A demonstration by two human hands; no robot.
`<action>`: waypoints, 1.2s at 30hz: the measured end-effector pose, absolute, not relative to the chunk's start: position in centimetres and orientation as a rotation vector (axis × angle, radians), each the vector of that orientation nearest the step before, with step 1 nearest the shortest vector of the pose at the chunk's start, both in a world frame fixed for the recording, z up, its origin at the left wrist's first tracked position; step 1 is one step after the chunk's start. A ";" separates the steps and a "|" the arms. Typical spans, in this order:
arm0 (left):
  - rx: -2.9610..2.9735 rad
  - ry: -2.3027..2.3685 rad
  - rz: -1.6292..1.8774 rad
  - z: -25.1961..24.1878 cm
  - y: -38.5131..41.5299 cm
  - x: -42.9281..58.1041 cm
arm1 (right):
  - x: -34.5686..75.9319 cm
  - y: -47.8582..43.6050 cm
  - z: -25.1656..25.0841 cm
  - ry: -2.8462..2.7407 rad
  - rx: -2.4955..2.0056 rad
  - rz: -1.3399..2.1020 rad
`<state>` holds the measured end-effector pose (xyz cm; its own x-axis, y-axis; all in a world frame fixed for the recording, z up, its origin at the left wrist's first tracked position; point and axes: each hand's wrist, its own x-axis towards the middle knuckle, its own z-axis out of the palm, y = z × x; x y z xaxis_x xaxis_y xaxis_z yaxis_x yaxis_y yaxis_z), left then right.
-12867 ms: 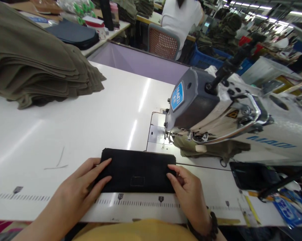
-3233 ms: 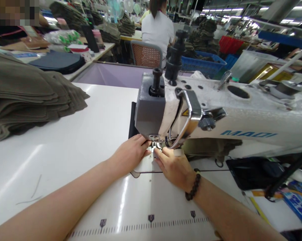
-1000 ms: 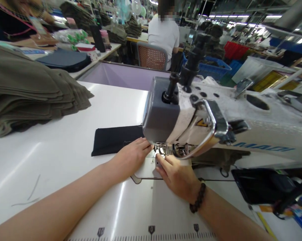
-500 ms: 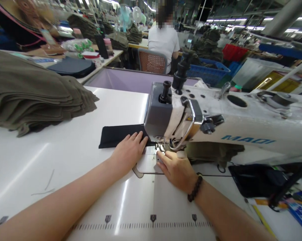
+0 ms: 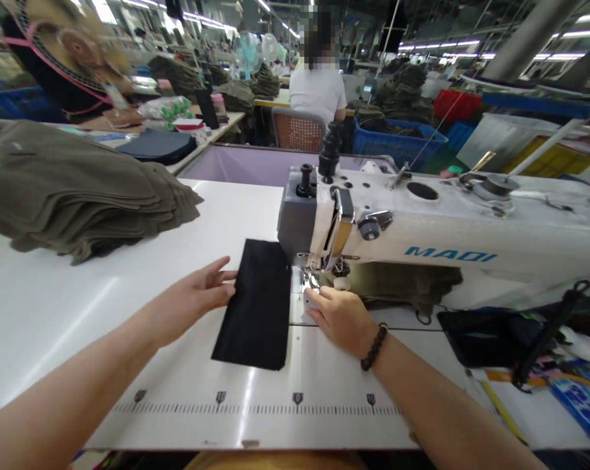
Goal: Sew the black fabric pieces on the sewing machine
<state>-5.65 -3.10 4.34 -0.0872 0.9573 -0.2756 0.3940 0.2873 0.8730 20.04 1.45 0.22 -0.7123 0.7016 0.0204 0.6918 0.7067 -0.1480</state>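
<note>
A black fabric piece point(image 5: 258, 303) lies lengthwise toward me on the white machine table, its right edge beside the needle area. My left hand point(image 5: 204, 287) has its left edge between thumb and fingers, the index finger stretched out above. My right hand point(image 5: 341, 316) rests on the machine bed just right of the fabric, index finger and thumb slightly apart, fingertips close by the presser foot point(image 5: 310, 281). Nothing shows between them. Over both stands the sewing machine point(image 5: 451, 254), its head above the fabric's upper right corner.
A stack of olive fabric pieces point(image 5: 94, 196) lies at the left. More olive cloth point(image 5: 403, 284) sits under the machine arm. A printed ruler point(image 5: 256, 410) runs along the front edge. Beyond the table, a person in a white shirt point(image 5: 317, 91) sits on a chair point(image 5: 299, 130).
The black fabric has turned from lying sideways to pointing toward me, showing a wider face. My left hand has moved left, off its top to its left edge. My right hand stays near the presser foot.
</note>
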 end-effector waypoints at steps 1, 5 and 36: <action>1.439 1.767 0.725 3.3 -3.6 -5.6 | 20.1 1.4 0.2 -2.829 -1.152 0.199; 2.365 1.752 0.466 1.2 -4.9 -4.5 | 20.3 1.4 0.1 -2.801 -1.106 0.180; 2.707 1.321 0.245 0.1 1.0 0.7 | 20.4 1.4 -0.5 -2.771 -1.020 0.241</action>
<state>0.71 1.04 0.15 0.6062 0.7899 0.0927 0.7705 -0.6122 0.1776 20.39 1.44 -0.46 -0.7488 0.6534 0.1109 0.6245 0.7517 -0.2122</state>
